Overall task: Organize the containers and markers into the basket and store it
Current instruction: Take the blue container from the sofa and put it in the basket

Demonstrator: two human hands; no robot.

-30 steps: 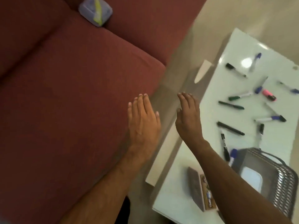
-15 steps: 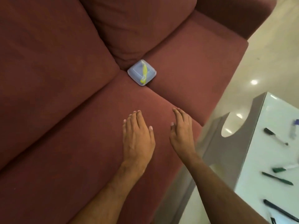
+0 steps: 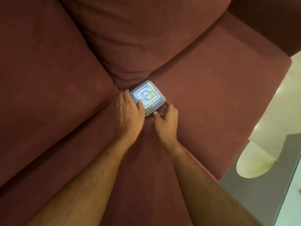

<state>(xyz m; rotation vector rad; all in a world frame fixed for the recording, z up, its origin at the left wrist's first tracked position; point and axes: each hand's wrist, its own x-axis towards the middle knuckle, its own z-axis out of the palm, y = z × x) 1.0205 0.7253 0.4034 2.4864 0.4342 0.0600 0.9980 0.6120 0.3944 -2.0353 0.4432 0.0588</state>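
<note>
Maroon fabric sofa [image 3: 203, 98]: left hand [image 3: 128, 115] and right hand [image 3: 166, 119] cup clear square lidded plastic container [image 3: 147, 95] by opposite edges; probably light, slick.

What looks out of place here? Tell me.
The clear plastic container sits wedged in the sofa corner against a back cushion, an odd spot. Left hand and right hand grip its edges.
</note>
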